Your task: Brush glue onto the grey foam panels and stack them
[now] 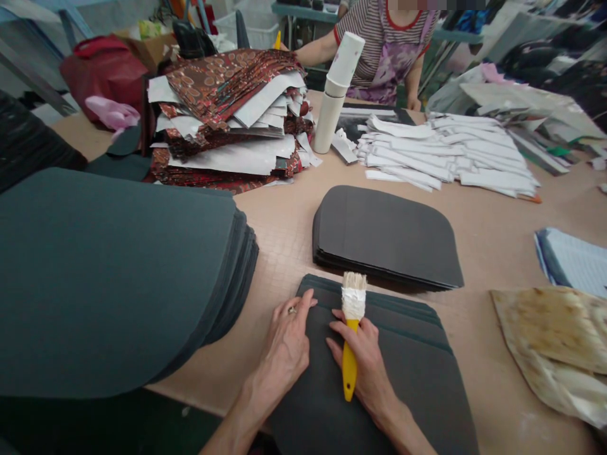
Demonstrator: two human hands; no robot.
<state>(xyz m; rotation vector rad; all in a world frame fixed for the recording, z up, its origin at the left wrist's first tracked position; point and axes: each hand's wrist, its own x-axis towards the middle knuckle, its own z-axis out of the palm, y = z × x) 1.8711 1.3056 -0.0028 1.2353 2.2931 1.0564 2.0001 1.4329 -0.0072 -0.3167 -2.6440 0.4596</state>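
Observation:
A yellow-handled brush point(349, 360) with white-coated bristles points away from me, held at my right hand point(367, 354), whose fingers also reach the dark sheets. My left hand point(289, 335) rests on the left edge of the fanned dark sheets point(408, 373), index finger stretched out and a ring on one finger; nothing shows in it. The fanned sheets lie in front of me, their far edges staggered. Just beyond them sits a neat stack of dark rounded panels point(386, 234).
A large dark green stack point(114, 272) fills the left. Patterned and white pieces point(227, 114), a white tube point(329, 120) and white strips point(441, 151) lie farther back. A stained cloth point(554, 341) is at right. Across the table stands a person point(374, 57).

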